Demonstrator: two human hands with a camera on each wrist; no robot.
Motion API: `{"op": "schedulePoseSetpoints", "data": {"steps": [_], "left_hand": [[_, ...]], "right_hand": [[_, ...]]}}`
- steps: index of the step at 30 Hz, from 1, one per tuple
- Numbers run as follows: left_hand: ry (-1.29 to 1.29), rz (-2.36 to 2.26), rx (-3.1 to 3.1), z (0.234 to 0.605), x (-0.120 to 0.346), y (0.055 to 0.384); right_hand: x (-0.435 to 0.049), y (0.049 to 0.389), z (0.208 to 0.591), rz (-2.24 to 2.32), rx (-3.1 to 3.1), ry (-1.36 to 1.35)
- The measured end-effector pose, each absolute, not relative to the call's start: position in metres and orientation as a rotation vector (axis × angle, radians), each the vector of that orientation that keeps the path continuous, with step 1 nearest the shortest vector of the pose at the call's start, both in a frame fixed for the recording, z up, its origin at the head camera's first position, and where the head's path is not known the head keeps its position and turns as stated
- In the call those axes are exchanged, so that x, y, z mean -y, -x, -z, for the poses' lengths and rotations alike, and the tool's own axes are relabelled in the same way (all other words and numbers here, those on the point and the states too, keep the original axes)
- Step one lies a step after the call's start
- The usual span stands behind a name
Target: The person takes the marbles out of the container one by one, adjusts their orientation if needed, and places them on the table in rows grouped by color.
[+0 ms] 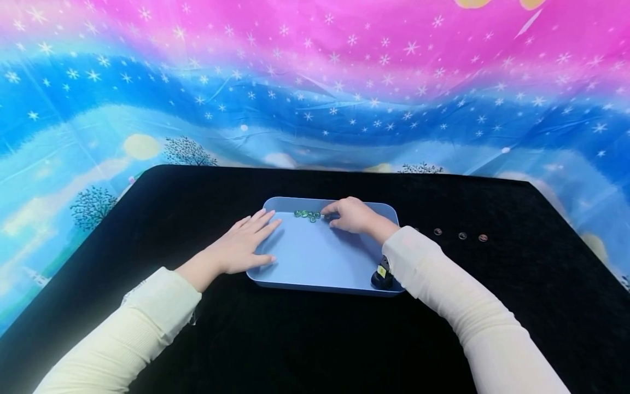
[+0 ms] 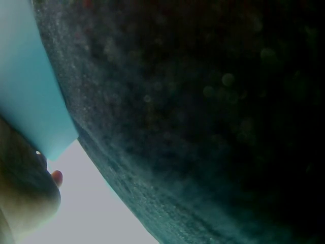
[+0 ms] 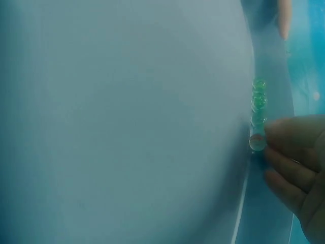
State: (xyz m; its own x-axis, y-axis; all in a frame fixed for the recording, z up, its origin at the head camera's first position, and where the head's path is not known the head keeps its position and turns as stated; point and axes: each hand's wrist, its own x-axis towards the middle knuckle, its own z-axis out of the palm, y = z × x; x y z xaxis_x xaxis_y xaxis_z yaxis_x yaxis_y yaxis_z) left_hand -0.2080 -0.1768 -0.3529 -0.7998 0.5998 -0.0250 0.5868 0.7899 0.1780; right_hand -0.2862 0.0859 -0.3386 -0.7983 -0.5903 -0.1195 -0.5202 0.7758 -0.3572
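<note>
A shallow blue tray (image 1: 325, 257) lies on the black cloth. Several green glass marbles (image 1: 306, 214) sit along its far wall, and in the right wrist view the green marbles (image 3: 259, 99) form a row. My right hand (image 1: 351, 214) reaches in over the tray, its fingertips pinching a clear, reddish-tinted marble (image 3: 257, 142) at the end of that row. With fingers spread, my left hand (image 1: 241, 243) rests across the tray's left rim and holds nothing. The left wrist view catches only part of this hand (image 2: 28, 188) beside the tray wall (image 2: 35, 91).
To the right of the tray, loose marbles lie spaced out on the cloth, including a clear one (image 1: 438, 232), another (image 1: 462, 236) and a reddish one (image 1: 483, 238). A black wrist camera (image 1: 381, 276) hangs under the right sleeve. Behind the table is a snowflake-printed backdrop (image 1: 315, 82).
</note>
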Motion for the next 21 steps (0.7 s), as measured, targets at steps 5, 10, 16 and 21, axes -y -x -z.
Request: {"op": "schedulePoseSetpoints", "data": {"steps": [5,10,16,21], "left_hand": [[-0.957,-0.246,-2.899,0.3540,0.1770,0.2081],[-0.952,-0.244,-2.900,0.3540,0.1771,0.2078],[-0.949,-0.234,-2.891,0.3538,0.1771,0.2082],[-0.946,-0.233,-2.892,0.3540,0.1768,0.2092]], "right_hand": [[-0.0870,0.2848,0.3399,0.467,-2.803,0.873],[-0.0889,0.2845,0.3412,0.505,-2.847,0.858],[-0.0905,0.2855,0.3414,0.506,-2.855,0.824],[-0.0912,0.2856,0.3407,0.468,-2.832,0.814]]}}
